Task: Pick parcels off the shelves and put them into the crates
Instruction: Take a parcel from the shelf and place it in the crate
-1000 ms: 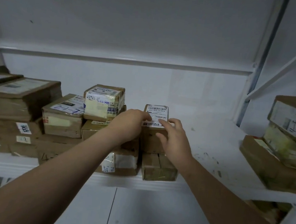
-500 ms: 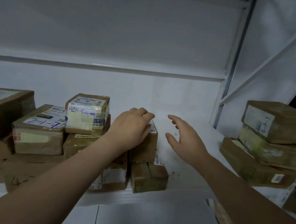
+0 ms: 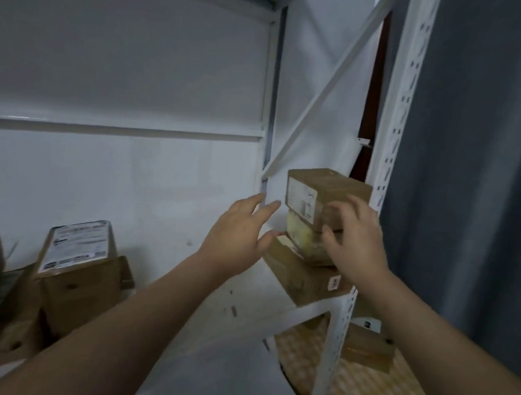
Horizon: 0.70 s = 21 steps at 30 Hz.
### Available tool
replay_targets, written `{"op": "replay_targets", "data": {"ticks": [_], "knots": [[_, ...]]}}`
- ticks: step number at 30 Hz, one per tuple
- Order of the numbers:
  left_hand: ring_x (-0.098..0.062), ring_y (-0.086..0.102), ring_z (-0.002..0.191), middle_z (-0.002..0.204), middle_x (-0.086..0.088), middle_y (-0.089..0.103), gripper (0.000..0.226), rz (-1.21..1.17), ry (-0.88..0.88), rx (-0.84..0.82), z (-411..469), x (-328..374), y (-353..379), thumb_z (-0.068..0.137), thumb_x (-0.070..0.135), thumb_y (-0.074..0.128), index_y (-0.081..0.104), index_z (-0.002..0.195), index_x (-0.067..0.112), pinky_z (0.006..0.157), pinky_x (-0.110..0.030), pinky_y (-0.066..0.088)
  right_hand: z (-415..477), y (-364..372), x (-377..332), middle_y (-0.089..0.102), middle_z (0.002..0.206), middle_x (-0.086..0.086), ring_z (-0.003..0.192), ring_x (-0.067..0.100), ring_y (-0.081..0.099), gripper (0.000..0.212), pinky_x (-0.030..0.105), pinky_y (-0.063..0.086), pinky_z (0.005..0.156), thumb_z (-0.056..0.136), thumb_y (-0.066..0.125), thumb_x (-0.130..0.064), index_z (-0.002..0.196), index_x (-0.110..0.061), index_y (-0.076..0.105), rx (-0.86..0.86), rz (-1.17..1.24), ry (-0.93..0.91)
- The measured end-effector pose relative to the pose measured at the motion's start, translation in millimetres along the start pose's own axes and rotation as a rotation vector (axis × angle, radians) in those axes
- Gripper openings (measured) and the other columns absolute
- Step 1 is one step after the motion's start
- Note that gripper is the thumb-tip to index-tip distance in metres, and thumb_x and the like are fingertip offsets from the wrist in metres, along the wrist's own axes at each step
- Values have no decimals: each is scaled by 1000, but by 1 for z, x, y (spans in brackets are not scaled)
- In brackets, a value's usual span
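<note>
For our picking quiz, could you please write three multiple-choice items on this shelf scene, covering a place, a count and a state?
1. Where on the shelf does the parcel stack stand? A. left end B. right end, by the upright C. middle
2. How many parcels are in it? A. two B. three C. five
3. How is the left hand? A. open, holding nothing B. gripping a parcel C. fist
1 B, beside the perforated upright; 2 B, brown top box, yellowish middle parcel, flat bottom box; 3 A, fingers spread, nothing held.
</note>
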<state>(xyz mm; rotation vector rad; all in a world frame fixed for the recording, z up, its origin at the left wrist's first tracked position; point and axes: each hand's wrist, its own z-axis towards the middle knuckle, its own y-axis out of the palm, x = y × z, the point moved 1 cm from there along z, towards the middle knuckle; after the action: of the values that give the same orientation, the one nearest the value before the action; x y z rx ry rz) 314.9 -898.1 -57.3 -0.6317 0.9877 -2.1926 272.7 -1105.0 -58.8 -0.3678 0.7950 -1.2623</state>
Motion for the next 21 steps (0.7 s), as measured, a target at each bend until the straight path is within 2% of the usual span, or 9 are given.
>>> {"op": "replay_targets", "data": {"ticks": [4, 7, 9, 11, 14, 16, 18, 21], "knots": [[-21, 9, 145, 160, -2, 6, 64, -259, -66, -136, 47, 26, 42, 97, 46, 43, 10, 151, 34, 115, -35, 14, 25, -6, 46, 18, 156, 12, 142, 31, 14, 64, 48, 18, 116, 90, 53, -48, 146, -28, 29, -45, -85, 107], [-18, 13, 145, 159, -2, 12, 59, -580, -164, -162, 83, 41, 62, 100, 43, 35, 9, 151, 29, 117, -40, 18, 53, -7, 64, 17, 154, 13, 140, 35, 16, 72, 50, 18, 113, 86, 41, -68, 148, -38, 18, -87, -182, 112], [-17, 18, 144, 158, 2, 17, 55, -788, -269, -162, 97, 45, 74, 101, 44, 28, 13, 151, 28, 116, -44, 23, 68, -3, 66, 25, 146, 13, 131, 35, 26, 72, 49, 24, 107, 83, 32, -75, 146, -41, 23, -87, -213, 101], [-13, 19, 143, 157, 5, 19, 53, -894, -335, -177, 99, 45, 87, 101, 47, 23, 17, 150, 29, 117, -40, 20, 76, 4, 66, 26, 142, 11, 126, 35, 30, 71, 48, 28, 104, 81, 32, -79, 141, -40, 33, -111, -202, 115], [-14, 22, 142, 156, 7, 22, 53, -1012, -425, -174, 96, 44, 106, 99, 53, 19, 20, 149, 36, 113, -31, 19, 75, 14, 67, 25, 139, 8, 125, 33, 33, 74, 47, 39, 100, 75, 42, -80, 133, -34, 39, -119, -56, 149], [-16, 24, 142, 155, 6, 25, 55, -1078, -481, -147, 94, 48, 113, 95, 60, 15, 21, 146, 43, 113, -32, 19, 74, 17, 65, 26, 137, 6, 123, 31, 34, 81, 45, 44, 95, 69, 48, -82, 129, -29, 38, -89, 34, 161], [-18, 22, 143, 155, 6, 25, 56, -1146, -528, -128, 93, 53, 116, 91, 66, 11, 24, 143, 50, 113, -36, 17, 74, 17, 64, 28, 132, 3, 121, 27, 35, 82, 41, 45, 92, 63, 52, -84, 121, -27, 38, -43, 83, 181], [-20, 26, 141, 152, 7, 31, 55, -1226, -546, -95, 90, 61, 116, 90, 68, 8, 30, 138, 55, 105, -34, 21, 73, 16, 65, 31, 124, 0, 116, 23, 34, 72, 34, 42, 88, 61, 60, -79, 105, -27, 38, 46, 142, 202]]}}
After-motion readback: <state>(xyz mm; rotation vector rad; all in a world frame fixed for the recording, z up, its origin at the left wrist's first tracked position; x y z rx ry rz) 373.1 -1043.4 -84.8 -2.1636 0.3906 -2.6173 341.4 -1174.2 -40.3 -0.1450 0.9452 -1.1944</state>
